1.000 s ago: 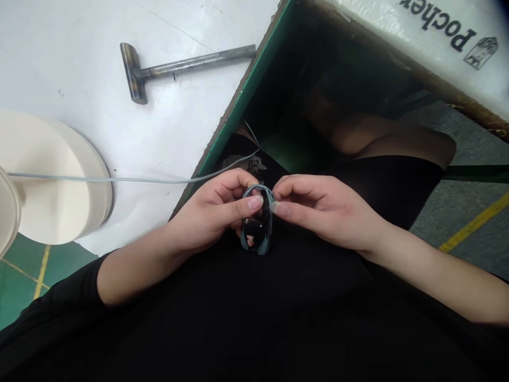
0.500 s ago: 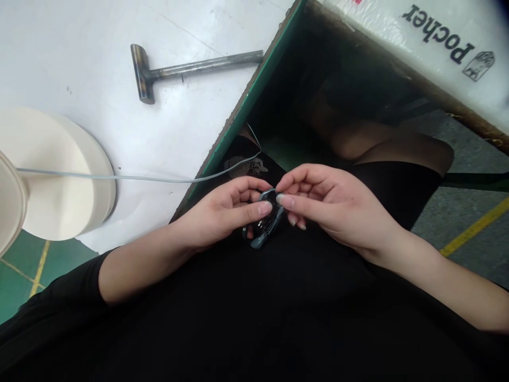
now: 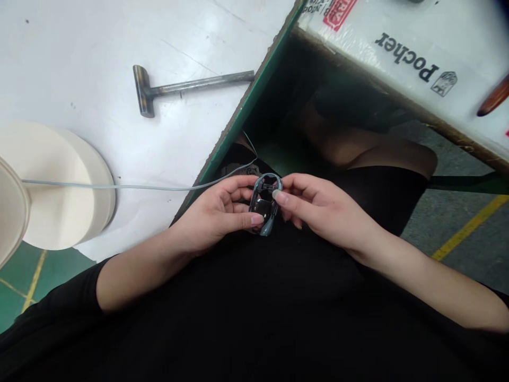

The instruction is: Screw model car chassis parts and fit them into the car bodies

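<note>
Landmark = green table edge (image 3: 242, 114).

Small dark looped piece (image 3: 265, 207): lap side of edge, up off black clothing, btwn both hands, grey rim (image 3: 269, 175) uppermost.

L hand (image 3: 214, 212): pinching piece low on its L side, thumb on front near glossy panel (image 3: 261, 204), fingers at/behind; exact contact partly hidden. R hand (image 3: 330, 209): thumb + index pinching R side of rim; other fingers curled below.

Cord (image 3: 159, 187) crosses edge just beyond L hand. No join to piece seen; can't tell. Hammer-like tool (image 3: 199, 83) on far side of edge, handle end right at it.

Handling (judgement): L as steady clamp, R works rim w/ fingertips only. Light, even pressure; rim looks thin, prob. flexes. Thumb off glossy panel where poss. (smears, slip). Mind cord near L fingers. Stay low over lap in case of drop.
</note>
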The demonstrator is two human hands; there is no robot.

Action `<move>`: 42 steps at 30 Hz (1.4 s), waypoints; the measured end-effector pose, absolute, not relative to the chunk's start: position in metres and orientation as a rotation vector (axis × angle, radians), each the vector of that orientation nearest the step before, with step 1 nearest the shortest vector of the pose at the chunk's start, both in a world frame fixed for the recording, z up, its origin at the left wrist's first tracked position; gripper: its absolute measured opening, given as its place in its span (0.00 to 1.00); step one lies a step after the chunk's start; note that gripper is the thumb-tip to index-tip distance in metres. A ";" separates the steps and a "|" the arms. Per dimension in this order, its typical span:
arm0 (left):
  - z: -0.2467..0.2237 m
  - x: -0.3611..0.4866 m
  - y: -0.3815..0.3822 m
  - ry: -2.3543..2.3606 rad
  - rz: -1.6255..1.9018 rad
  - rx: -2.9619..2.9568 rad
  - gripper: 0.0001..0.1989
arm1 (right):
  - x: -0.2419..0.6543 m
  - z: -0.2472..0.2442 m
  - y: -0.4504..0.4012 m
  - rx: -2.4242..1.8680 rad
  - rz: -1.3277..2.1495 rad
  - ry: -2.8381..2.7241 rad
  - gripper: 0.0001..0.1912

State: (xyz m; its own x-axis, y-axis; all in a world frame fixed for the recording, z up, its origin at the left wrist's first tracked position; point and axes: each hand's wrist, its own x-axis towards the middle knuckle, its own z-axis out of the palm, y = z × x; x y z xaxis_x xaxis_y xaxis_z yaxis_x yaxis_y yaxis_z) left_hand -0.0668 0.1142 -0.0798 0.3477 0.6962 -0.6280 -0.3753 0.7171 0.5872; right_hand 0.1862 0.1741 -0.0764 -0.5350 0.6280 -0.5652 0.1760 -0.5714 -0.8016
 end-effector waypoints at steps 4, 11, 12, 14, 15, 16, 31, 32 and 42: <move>-0.079 -0.068 0.114 0.990 0.738 0.394 0.35 | 0.190 -0.077 0.176 -1.317 2.254 -1.308 0.28; -0.081 -0.066 0.111 0.957 0.759 0.392 0.33 | 0.191 -0.078 0.177 -1.280 2.266 -1.316 0.29; -0.081 -0.066 0.111 0.959 0.758 0.391 0.33 | 0.191 -0.078 0.177 -1.283 2.272 -1.312 0.28; -0.079 -0.065 0.111 0.964 0.754 0.389 0.33 | 0.191 -0.078 0.178 -1.283 2.289 -1.298 0.28; -0.079 -0.065 0.111 0.966 0.750 0.387 0.33 | 0.191 -0.078 0.179 -1.280 2.299 -1.292 0.28; -0.078 -0.065 0.111 0.967 0.747 0.384 0.33 | 0.191 -0.078 0.179 -1.275 2.305 -1.287 0.27; -0.072 -0.065 0.114 0.953 0.736 0.373 0.32 | 0.191 -0.080 0.180 -1.174 2.375 -1.168 0.28; -0.072 -0.066 0.114 0.948 0.739 0.373 0.32 | 0.191 -0.081 0.180 -1.157 2.391 -1.138 0.28; -0.072 -0.066 0.113 0.952 0.753 0.359 0.31 | 0.189 -0.083 0.178 -1.167 2.366 -1.147 0.29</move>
